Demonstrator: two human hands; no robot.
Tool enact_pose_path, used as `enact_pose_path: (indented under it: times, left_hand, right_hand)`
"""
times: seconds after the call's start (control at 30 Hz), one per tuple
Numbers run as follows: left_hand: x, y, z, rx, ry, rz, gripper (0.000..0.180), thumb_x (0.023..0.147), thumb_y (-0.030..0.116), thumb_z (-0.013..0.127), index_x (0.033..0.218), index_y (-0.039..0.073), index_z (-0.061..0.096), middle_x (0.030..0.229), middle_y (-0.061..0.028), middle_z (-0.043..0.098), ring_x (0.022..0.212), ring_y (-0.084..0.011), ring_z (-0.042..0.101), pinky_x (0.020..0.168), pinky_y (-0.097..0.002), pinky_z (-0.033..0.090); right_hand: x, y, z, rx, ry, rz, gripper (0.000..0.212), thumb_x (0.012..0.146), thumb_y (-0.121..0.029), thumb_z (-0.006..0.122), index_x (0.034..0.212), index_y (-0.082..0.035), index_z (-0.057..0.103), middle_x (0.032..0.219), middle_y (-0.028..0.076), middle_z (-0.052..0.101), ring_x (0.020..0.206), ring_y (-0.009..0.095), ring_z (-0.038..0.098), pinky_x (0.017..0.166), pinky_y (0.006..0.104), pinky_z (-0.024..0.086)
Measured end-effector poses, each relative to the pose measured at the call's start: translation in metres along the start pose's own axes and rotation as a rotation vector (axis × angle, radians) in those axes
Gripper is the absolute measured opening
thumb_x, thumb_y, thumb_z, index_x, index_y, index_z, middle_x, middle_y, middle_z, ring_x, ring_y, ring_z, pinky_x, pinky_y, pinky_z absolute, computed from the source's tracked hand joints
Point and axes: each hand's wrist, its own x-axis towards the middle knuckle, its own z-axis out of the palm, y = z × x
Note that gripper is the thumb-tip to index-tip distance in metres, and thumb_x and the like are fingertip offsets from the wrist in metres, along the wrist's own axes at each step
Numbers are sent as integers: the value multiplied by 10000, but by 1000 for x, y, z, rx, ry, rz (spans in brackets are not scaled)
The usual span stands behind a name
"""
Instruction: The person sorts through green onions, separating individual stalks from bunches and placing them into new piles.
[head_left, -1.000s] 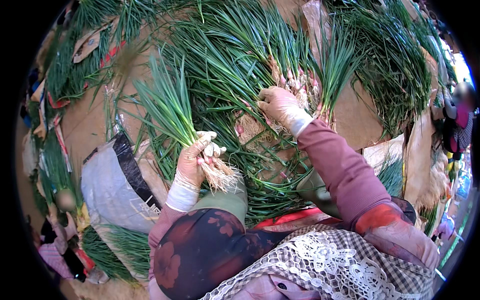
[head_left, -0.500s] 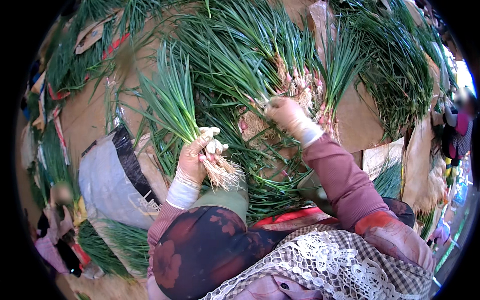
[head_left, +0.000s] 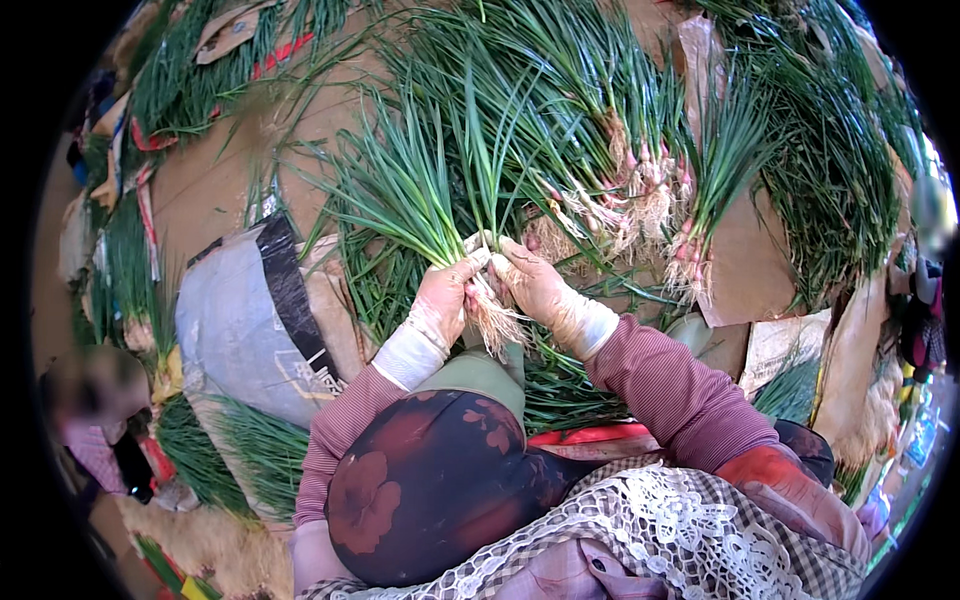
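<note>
Green leaves fan upward from a bundle of onions (head_left: 415,205), its bulbs pinkish, its pale, stringy roots (head_left: 495,320) dangling, held in front of a person's knees. The left hand (head_left: 440,295) grips the bundle low on its stalks; the right hand (head_left: 530,285), fingers curled in, grasps stalks beside it. Beyond, more onions (head_left: 645,185) lie heaped, roots toward the person.

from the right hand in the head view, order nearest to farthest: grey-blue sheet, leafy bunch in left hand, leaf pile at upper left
1. Leafy bunch: in the left hand, close beside the right hand.
2. Grey-blue sheet: to the left.
3. Leaf pile: upper left, beyond the sheet.
</note>
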Motion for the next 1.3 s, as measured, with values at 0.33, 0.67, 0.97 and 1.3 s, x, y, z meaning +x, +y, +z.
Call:
enact_pose_path:
  times: [0.33,0.67,0.97,1.3]
  left_hand:
    - [-11,2,14,148,-11,-60,126,788,101,515,791,-24,525,630,-90,554,522,-161,534,518,-259,464]
    - [-27,38,20,135,-60,457,265,803,131,509,1011,-30,475,698,-54,507,558,-133,486,619,-258,429]
    - [-18,18,10,-50,-174,91,302,769,138,538,1021,-20,484,697,-50,508,634,-159,484,654,-306,414]
    - [-20,23,11,-118,-121,221,285,773,98,506,1016,-48,480,660,-96,541,540,-175,519,589,-292,454]
  right_hand:
    - [36,-73,-6,-549,68,186,282,799,-304,469,790,-32,541,670,99,548,654,254,541,603,351,423]
    - [10,-81,-33,-977,-451,221,361,783,-378,425,860,-58,574,868,151,572,817,303,539,734,378,411]
    - [37,-87,-106,-1055,157,309,100,743,-165,560,782,-76,539,719,66,554,672,154,551,594,268,431]
    - [42,-75,-80,-827,308,266,156,731,-217,521,774,-67,513,695,135,548,674,272,532,634,344,413]
